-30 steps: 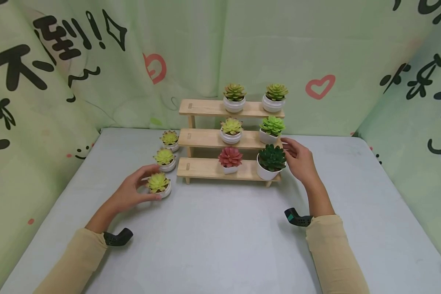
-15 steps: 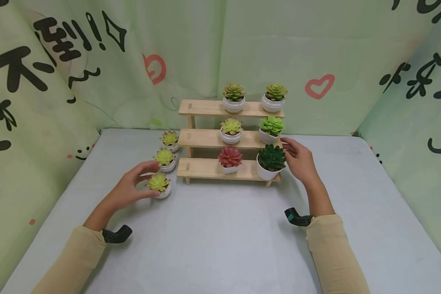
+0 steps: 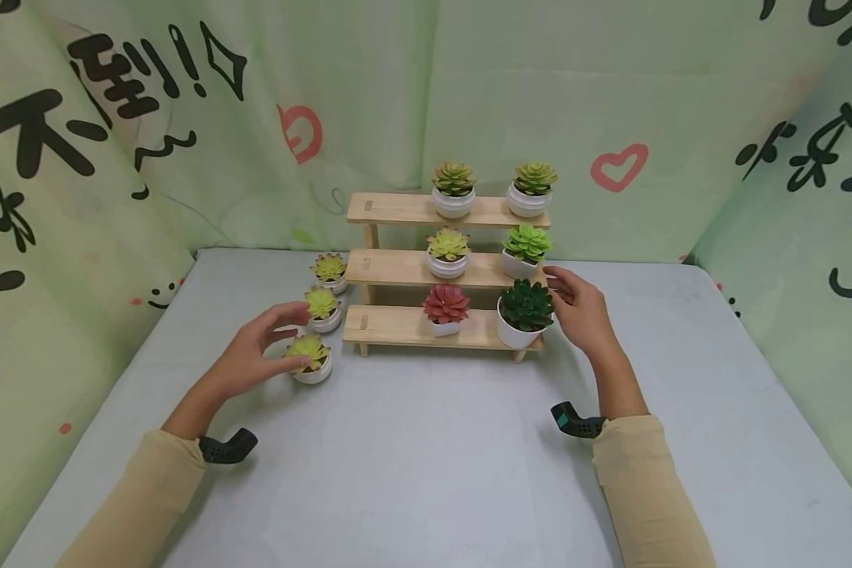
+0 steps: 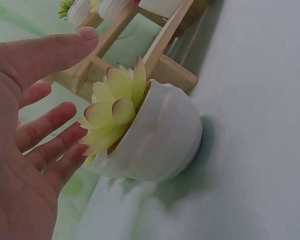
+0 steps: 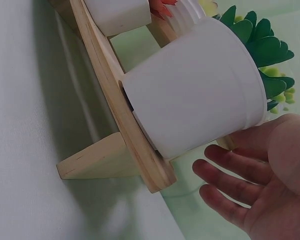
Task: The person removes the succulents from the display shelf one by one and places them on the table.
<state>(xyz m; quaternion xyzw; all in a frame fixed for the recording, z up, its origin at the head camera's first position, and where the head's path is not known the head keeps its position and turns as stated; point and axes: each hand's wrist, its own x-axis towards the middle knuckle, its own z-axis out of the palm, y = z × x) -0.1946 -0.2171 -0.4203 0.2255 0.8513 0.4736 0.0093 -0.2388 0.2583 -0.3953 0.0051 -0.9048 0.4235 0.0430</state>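
Observation:
My left hand [image 3: 250, 353] is spread above and beside the nearest potted yellow-green succulent [image 3: 315, 374], its thumb over the leaves. In the left wrist view that succulent's white pot [image 4: 162, 132] stands on the table, with the thumb and fingers apart and nothing gripped. My right hand [image 3: 581, 309] is at the right end of the wooden tiered stand [image 3: 390, 322], beside the dark green succulent [image 3: 525, 304] on its lowest step. Its fingers are loosely bent below that plant's white pot rim in the right wrist view, the pot [image 5: 195, 90] resting on the step.
Two more potted yellow-green succulents, a middle one [image 3: 324, 322] and a far one [image 3: 330, 268], line the stand's left side. A red succulent [image 3: 446, 304] shares the lowest step; further potted succulents fill the right half of the upper steps. Printed curtains [image 3: 525, 95] surround the table.
My left hand has lifted off the nearest succulent's pot, its thumb rising from the pot's side to above the leaves. The right hand and the stand have stayed in place.

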